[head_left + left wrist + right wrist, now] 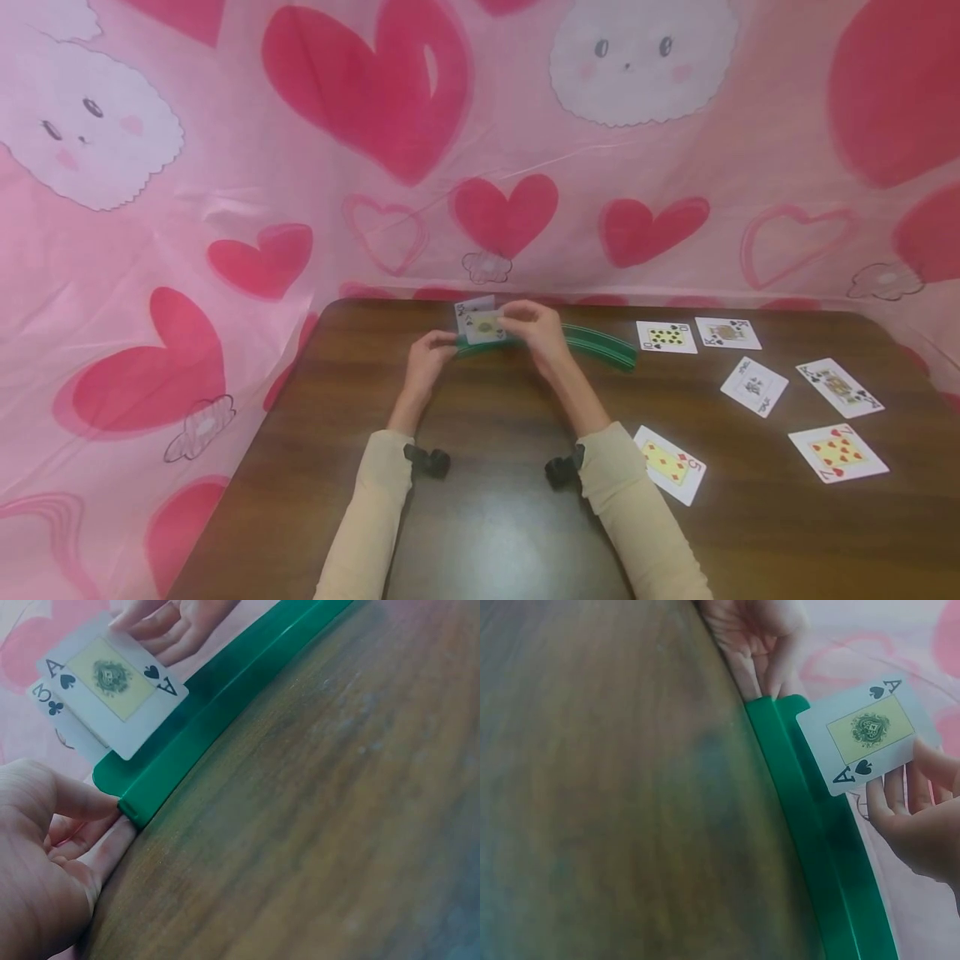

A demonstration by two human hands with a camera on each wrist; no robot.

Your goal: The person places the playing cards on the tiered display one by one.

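A: How does the grip stand?

B: The right hand (pixel 922 832) pinches the ace of spades (pixel 870 729) at one edge, thumb on its face and fingers behind. The left hand (pixel 37 855) has thumb and fingers closed on the end of the green card holder (pixel 791 787).

A: Where's the ace exactly?

B: Upper middle of the head view, face toward the person, its lower edge over the holder's left end. Whether it sits in the groove, I can't tell.

A: What would make this go well?

B: I'd keep the pinch light so the card doesn't bow, line its lower edge up along the groove, and ease it straight down. The left hand should keep that end from sliding.

A: Anything to catch on?

B: Perhaps the club card (pixel 71 720) peeking out behind the ace, at the upper left of the left wrist view. Its foot is hidden, so I'd avoid nudging it.

A: And farther out?

B: On the brown table (pixel 480 517), a seven of hearts (pixel 838 454) and a joker (pixel 753 387) lie at the right of the head view, well apart from the holder. A five of diamonds (pixel 678 468) is partly covered by the right sleeve (pixel 633 508).
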